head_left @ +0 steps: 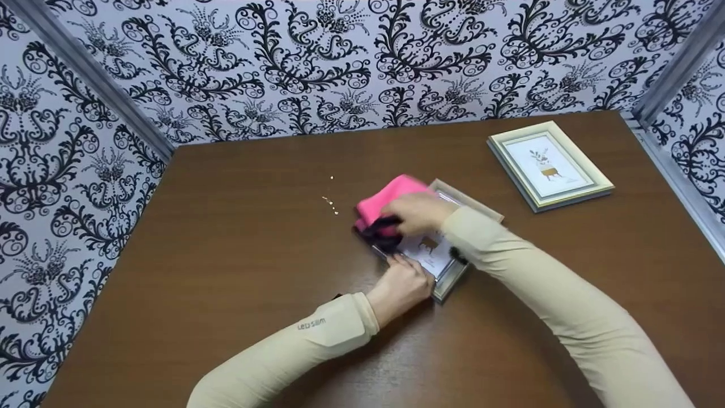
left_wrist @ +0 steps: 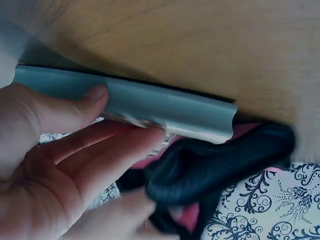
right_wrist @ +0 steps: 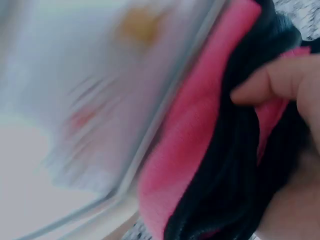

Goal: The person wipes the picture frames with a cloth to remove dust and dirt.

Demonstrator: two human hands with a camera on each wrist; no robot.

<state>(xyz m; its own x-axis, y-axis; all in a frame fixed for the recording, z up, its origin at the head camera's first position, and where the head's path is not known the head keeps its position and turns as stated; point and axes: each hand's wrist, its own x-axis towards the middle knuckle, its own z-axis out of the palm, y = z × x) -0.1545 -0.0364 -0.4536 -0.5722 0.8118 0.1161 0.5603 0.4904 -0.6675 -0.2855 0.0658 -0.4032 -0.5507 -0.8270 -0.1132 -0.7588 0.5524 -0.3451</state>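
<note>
- The table (head_left: 226,255) is broad and gives firm support. Any hard pressing on the frame would be safest with its back flat against this top; whether it lies flat or is tipped up, I cannot tell.
- The frame (head_left: 433,256) is near the middle of the table, in front of the person, turned at a slant under both hands. The step in hand looks like rubbing its front, so even strokes and light pressure on the pane would suit it best.
- The second frame (head_left: 549,165) lies farther back to the right, well apart and face up, so it should not hinder the strokes.
- The cloth (head_left: 391,198), pink and black, is bunched over the far-left end of the frame. A flatter fold would likely reach the inner lip and corners better, and loose black folds could snag on the corner.
- The right hand (head_left: 419,212), blurred, has its fingers curled into the cloth, grasping it. Spreading the fingertips behind it would share out the pressure.
- The left hand (head_left: 401,286) grips the near-left rail, thumb on one side, fingers on the other. That hold should resist twisting, provided the fingers stay out of the cloth's way.
- The white bits (head_left: 330,202) lie beyond the cloth, to the left; best not swept back onto the pane.
</note>
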